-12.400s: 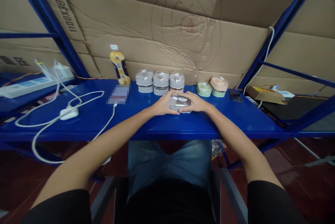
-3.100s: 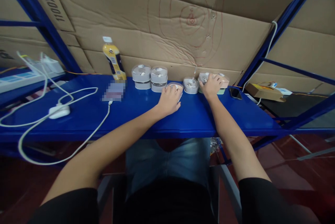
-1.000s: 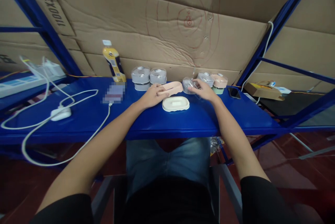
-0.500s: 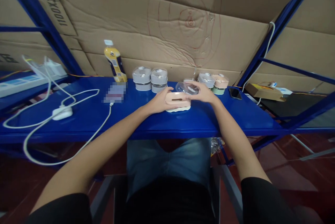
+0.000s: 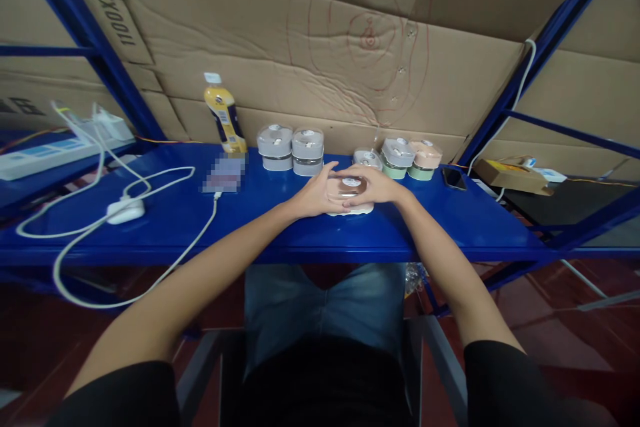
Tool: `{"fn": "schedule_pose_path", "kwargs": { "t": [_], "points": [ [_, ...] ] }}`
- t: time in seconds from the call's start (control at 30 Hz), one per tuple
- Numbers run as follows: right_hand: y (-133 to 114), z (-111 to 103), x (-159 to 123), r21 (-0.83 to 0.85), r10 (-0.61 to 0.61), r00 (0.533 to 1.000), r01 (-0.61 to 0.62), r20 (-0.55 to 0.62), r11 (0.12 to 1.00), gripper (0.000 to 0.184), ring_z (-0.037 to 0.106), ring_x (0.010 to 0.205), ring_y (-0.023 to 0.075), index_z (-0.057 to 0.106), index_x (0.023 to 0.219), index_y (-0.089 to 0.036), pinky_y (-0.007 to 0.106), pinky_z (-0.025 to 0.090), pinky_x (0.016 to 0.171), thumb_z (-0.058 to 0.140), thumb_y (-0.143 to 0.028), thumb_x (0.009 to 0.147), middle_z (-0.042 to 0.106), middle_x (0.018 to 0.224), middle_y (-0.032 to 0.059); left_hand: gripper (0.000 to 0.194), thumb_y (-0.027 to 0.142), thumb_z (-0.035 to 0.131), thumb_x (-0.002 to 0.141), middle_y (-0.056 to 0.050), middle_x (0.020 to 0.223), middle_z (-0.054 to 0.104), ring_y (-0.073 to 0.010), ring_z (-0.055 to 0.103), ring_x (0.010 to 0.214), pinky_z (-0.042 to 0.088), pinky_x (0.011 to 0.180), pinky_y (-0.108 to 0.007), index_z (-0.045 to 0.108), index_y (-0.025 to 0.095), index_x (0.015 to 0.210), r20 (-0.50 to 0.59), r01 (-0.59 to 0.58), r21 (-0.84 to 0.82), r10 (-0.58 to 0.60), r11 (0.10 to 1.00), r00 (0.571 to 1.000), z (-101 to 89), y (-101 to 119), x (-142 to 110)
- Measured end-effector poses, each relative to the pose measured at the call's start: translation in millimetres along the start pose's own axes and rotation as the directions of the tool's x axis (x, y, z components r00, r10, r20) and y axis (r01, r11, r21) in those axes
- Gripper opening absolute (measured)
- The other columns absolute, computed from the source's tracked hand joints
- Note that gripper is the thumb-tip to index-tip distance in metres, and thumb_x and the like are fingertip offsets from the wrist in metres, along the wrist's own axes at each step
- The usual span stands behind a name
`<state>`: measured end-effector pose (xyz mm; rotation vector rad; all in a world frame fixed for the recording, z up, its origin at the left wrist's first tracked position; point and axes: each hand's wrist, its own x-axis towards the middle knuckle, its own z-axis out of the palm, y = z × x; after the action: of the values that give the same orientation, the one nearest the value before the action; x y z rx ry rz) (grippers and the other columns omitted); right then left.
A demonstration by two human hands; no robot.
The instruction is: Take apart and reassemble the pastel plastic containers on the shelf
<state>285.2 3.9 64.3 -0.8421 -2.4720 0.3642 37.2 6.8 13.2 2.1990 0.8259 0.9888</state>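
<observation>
A small pink box [image 5: 336,188] with a rounded shape and a pale, wavy-edged base sits near the front of the blue table. A clear plastic lid [image 5: 353,182] with a round white sticker lies over its top. My left hand [image 5: 314,195] is wrapped round the box's left side, thumb at the back. My right hand [image 5: 376,186] grips the lid from the right, its fingers reaching across the front. The fingers partly hide the lid's edges, so I cannot tell whether it is fully seated.
Behind stand two grey lidded boxes [image 5: 275,147], a low grey one [image 5: 367,159], and two with green bases [image 5: 397,155]. A yellow drink bottle [image 5: 224,114], a blurred-out item [image 5: 225,172] and a white cable [image 5: 205,224] are left. A phone [image 5: 454,178] lies right.
My right hand has brought the clear lid left and down onto the pink box. It was tilted above the box's right side before. My left hand still holds the box.
</observation>
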Motion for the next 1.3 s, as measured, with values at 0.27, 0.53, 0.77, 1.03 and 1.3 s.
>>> {"fn": "schedule_pose_path", "kwargs": {
  "t": [0.27,0.53,0.77,1.03,1.3],
  "points": [
    [14.0,2.1,-7.4,-0.007,0.107,0.99,-0.106,0.097,0.994,0.105,0.067,0.135,0.037,0.058,0.164,-0.031,0.061,0.051,0.122,0.098,-0.061,0.072,0.069,0.149,0.0116,0.12,0.057,0.098,0.065,-0.026,0.16,0.059,-0.047,0.06,0.148,0.053,0.121,-0.063,0.044,0.016,0.162,0.057,-0.069,0.173,0.06,0.982,0.997,-7.8,-11.1,4.8],
    [18.5,0.1,-10.9,-0.042,0.156,0.984,-0.153,0.089,0.987,0.115,0.062,0.146,0.0427,0.053,0.168,-0.025,0.063,0.046,0.127,0.097,-0.061,0.069,0.064,0.163,0.0151,0.108,0.051,0.096,0.067,-0.023,0.161,0.059,-0.0474,0.058,0.15,0.049,0.125,-0.065,0.048,0.019,0.158,0.078,-0.131,0.277,0.113,0.952,0.991,-20.6,-19.3,6.0],
    [13.9,-19.6,-12.2,-0.101,0.211,0.934,-0.249,-0.288,0.963,0.094,0.063,0.145,0.0411,0.061,0.159,-0.022,0.059,0.048,0.124,0.085,-0.066,0.079,0.067,0.158,0.0165,0.084,0.043,0.08,0.091,-0.021,0.146,0.067,-0.035,0.072,0.13,0.06,0.114,-0.054,0.04,0.018,0.16,-0.224,-0.139,0.269,0.202,0.953,0.954,-28.0,-15.7,6.8],
    [10.7,-25.6,20.7,-0.39,0.406,0.625,-0.757,-0.667,0.525,0.076,0.062,0.127,0.0457,0.058,0.152,-0.011,0.059,0.048,0.107,0.074,-0.058,0.095,0.07,0.132,0.0279,0.068,0.027,0.073,0.095,-0.026,0.165,0.049,-0.0463,0.048,0.156,0.042,0.129,-0.063,0.05,0.014,0.159,-0.28,0.071,0.707,0.187,0.704,0.942,-50.3,2.0,41.3],
    [18.3,-2.0,57.5,-0.296,0.517,0.461,-0.88,-0.722,0.371,0.065,0.066,0.122,0.0422,0.06,0.143,-0.01,0.055,0.048,0.105,0.077,-0.049,0.094,0.067,0.136,0.0299,0.08,0.023,0.076,0.095,-0.027,0.176,0.041,-0.05,0.034,0.164,0.031,0.131,-0.066,0.043,0.015,0.167,-0.199,0.185,0.856,-0.022,0.483,0.98,-45.0,3.5,55.3]
  ]
}}
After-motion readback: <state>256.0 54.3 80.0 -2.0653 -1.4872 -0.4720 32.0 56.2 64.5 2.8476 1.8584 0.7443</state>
